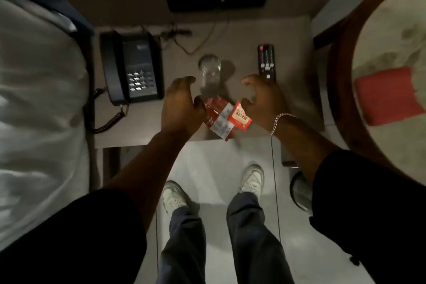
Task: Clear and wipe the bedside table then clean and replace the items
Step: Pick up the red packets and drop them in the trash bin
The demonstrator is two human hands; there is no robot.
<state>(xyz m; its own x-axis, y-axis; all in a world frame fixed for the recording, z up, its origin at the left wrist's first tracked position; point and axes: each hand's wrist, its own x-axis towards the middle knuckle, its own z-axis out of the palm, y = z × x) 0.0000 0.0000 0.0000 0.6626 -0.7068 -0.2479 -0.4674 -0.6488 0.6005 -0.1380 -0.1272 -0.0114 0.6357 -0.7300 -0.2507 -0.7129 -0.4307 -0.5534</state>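
Bedside table, front edge: red tea packets, likely light, thin and crinkly, best pinched at the edges, lying between left hand, fingers curled and touching them, and right hand, fingers apart, thumb on one packet; breakable drinking glass just behind.

Matt worktop, glossy things

Beyond the grips stood a clear glass tumbler; the telephone was glossy black plastic, the sachets printed paper.

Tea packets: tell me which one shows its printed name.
The right-hand tea packet, by the right hand: it reads ASSAM. The left packets show only small print.
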